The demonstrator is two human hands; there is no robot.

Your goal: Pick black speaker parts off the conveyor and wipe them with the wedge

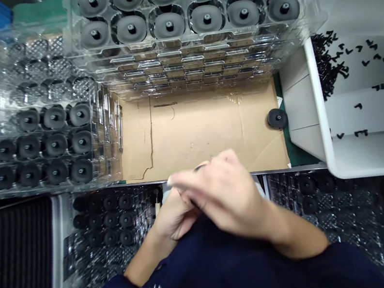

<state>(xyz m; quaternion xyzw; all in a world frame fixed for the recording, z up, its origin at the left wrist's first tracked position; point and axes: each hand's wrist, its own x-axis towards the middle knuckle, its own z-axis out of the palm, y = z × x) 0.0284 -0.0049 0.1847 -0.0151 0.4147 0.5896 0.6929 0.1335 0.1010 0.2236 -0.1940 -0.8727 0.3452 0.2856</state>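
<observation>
My left hand [177, 218] is in front of my body at the near edge of the work surface, its fingers curled around a black part [201, 166] of which only dark slivers show. Over it lies my right hand [232, 196], blurred by motion, with its fingers bent and closed against the left. What the right fingers grip is hidden. A single dark grey round part [277, 119] with a small stub on it rests at the right end of the cardboard [197, 128], apart from both hands.
A stack of clear plastic trays [193, 40] holding rows of round dark parts stands at the back. More trays [100, 144] are on the left. On the right, a white bin [326, 141] contains small black angled pieces [327, 62]. Lower trays [111, 236] flank my body.
</observation>
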